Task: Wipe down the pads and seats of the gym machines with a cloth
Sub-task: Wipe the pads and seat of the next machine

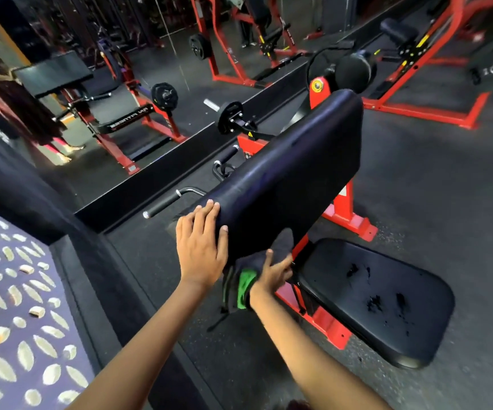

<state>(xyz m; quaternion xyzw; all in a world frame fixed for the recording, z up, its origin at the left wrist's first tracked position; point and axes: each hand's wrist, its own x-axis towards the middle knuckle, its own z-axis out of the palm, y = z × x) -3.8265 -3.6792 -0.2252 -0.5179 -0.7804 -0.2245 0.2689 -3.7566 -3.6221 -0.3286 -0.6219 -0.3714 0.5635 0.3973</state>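
A long black arm pad (292, 170) slopes up from bottom left to top right on a red-framed curl machine. My left hand (200, 247) lies flat on the pad's near left end, fingers straight, thumb on the pad face. My right hand (273, 275) holds a dark cloth with a green patch (243, 287) against the pad's lower edge. The cloth hangs down below the hand. The machine's black seat (387, 306), worn in spots, sits low to the right.
The machine's chrome curl handle (171, 202) juts out left of the pad. A wall mirror (121, 69) behind reflects red machines and a person. A loaded weight plate (229, 118) sits behind the pad. More red frames (434, 93) stand at the back right on dark rubber floor.
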